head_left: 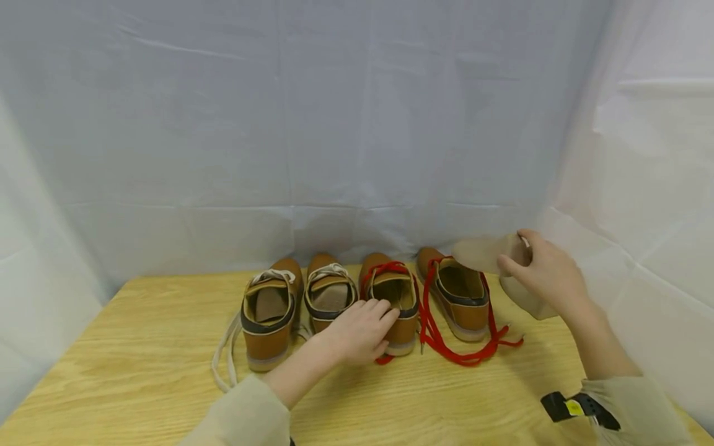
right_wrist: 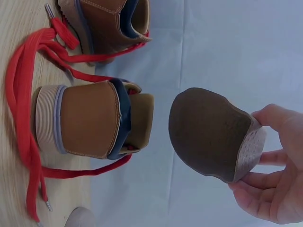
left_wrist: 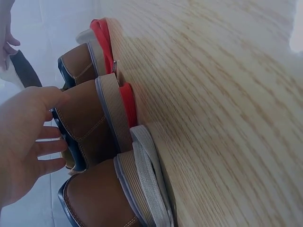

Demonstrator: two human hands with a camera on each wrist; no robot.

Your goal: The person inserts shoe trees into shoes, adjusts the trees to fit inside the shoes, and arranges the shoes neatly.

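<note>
Four tan leather shoes are lined up along the far edge of the wooden table (head_left: 139,371), heels toward the camera, in the lower middle of the head view. The two white-laced shoes (head_left: 268,316) (head_left: 330,291) on the left already show beige insoles seated inside. The two red-laced shoes to their right appear to have none, as far as can be seen, so about half of the fitting is judged done. An insole (right_wrist: 208,137) is held in the air by the right hand (head_left: 543,272) at the right of the head view, just above and beside the rightmost red-laced shoe (head_left: 460,297); it is pinched at one end between thumb and curled fingers, its dark underside turned to the wrist camera. A second insole (head_left: 524,300) lies below that hand, beside the same shoe. The left hand (head_left: 357,331) rests on the heel of the other red-laced shoe (head_left: 390,291), fingers slightly spread and laid over its rim, steadying it. Both red laces (head_left: 446,347) lie loose on the table.
</note>
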